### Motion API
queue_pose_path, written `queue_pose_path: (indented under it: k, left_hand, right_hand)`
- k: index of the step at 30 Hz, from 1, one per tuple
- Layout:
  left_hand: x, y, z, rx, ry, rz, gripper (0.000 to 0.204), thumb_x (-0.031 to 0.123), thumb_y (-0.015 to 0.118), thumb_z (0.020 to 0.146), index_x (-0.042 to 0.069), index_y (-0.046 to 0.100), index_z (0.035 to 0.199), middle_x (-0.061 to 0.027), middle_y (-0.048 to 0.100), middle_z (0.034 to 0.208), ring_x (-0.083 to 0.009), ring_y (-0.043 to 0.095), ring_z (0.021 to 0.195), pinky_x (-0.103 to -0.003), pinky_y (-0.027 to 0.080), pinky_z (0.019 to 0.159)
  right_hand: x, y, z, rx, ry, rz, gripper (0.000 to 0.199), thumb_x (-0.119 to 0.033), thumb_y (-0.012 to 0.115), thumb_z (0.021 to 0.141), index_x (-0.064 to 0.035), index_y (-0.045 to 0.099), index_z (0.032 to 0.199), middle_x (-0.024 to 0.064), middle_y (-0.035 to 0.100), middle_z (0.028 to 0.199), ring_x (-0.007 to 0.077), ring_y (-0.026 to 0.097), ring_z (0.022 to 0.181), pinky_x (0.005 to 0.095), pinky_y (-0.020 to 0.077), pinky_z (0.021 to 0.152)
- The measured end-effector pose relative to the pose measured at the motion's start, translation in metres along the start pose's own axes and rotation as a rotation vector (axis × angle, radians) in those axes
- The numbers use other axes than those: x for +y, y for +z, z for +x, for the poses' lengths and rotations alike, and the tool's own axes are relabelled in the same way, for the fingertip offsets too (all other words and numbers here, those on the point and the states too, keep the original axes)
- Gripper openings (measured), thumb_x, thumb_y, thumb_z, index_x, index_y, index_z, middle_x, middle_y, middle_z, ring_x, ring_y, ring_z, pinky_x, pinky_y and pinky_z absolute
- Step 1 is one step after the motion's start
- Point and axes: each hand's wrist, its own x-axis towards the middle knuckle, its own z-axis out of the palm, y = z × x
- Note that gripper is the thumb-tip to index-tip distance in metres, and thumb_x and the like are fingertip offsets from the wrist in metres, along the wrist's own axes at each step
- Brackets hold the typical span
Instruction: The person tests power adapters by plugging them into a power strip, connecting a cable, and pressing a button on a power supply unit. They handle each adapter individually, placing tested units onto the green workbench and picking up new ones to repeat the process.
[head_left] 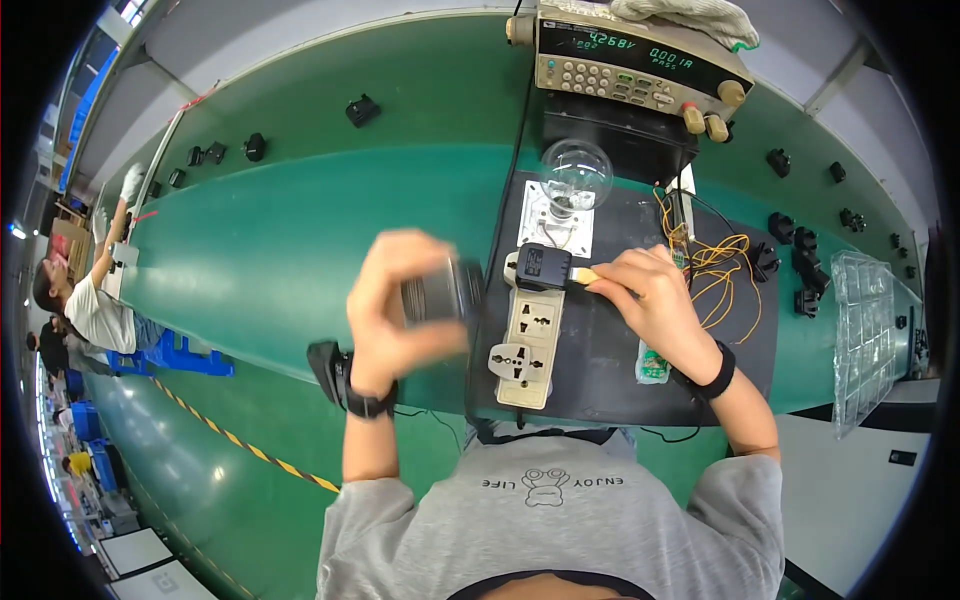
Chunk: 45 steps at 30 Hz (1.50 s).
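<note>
1. Left hand [374, 318], loosely curled, holds a blurred dark block [432, 296].
2. Right hand [658, 302] pinches a pale plug [583, 276] at the black adapter [543, 267] just left of it.
3. Adapter appears connected; block not yet.

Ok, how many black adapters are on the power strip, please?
1: the adapter sits at the far end of the strip, the right hand holding the plug at its side. No other shows there.
</note>
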Motion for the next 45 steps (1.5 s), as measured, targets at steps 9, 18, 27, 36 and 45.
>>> queue_pose_path:
  k: [9, 18, 27, 36, 45]
  left_hand:
    - [-0.173, 0.006, 0.063, 0.327, -0.364, 0.551, 0.044, 0.026, 0.077, 0.071, 0.010, 0.061, 0.109, -0.0096, 0.047, 0.101, -0.0236, 0.049, 0.091, -0.033, 0.043, 0.081]
    - [-0.198, 0.018, 0.097, 0.344, -0.375, 0.606, 0.090, 0.020, 0.071, 0.077, 0.007, 0.013, 0.145, -0.0100, 0.058, 0.100, -0.0255, 0.048, 0.106, -0.036, 0.038, 0.090]
    - [-0.200, 0.018, 0.098, 0.343, -0.337, 0.686, 0.086, 0.019, 0.070, 0.076, 0.008, 0.017, 0.143, -0.0138, 0.047, 0.122, -0.0309, 0.042, 0.113, -0.041, 0.033, 0.098]
    - [-0.207, 0.018, 0.095, 0.477, -0.239, 0.599, 0.074, 0.017, 0.070, 0.078, 0.007, 0.028, 0.138, -0.0128, 0.048, 0.120, -0.0256, 0.045, 0.109, -0.037, 0.038, 0.093]
    - [-0.026, 0.059, 0.034, 0.058, 0.054, 0.132, 0.053, 0.009, 0.072, 0.072, 0.005, 0.049, 0.121, -0.0085, 0.054, 0.109, -0.0147, 0.053, 0.086, -0.027, 0.044, 0.070]
  right_hand:
    - [0.022, -0.034, 0.018, -0.035, 0.032, -0.216, 0.029, -0.028, 0.071, 0.073, -0.0036, 0.068, 0.089, 0.0094, 0.066, 0.084, 0.0283, 0.059, 0.078, 0.0365, 0.0410, 0.074]
    - [0.272, -0.102, 0.064, 0.041, 0.547, -0.449, 0.080, -0.007, 0.074, 0.061, -0.0072, 0.039, 0.133, 0.0212, 0.034, 0.139, 0.0380, 0.041, 0.121, 0.0400, 0.0430, 0.094]
    - [0.283, -0.096, 0.086, -0.185, 0.543, -0.202, 0.054, -0.003, 0.072, 0.057, -0.0005, 0.052, 0.107, 0.0179, 0.063, 0.098, 0.0341, 0.059, 0.094, 0.0365, 0.0472, 0.082]
    - [0.252, -0.103, 0.044, 0.002, 0.426, -0.348, 0.041, -0.011, 0.080, 0.051, 0.0059, 0.060, 0.083, 0.0168, 0.062, 0.074, 0.0311, 0.059, 0.068, 0.0378, 0.0482, 0.067]
    - [0.021, -0.103, -0.010, 0.181, 0.478, 0.617, 0.044, -0.001, 0.075, 0.061, -0.0055, 0.041, 0.089, 0.0029, 0.051, 0.088, 0.0081, 0.052, 0.078, 0.0235, 0.0466, 0.062]
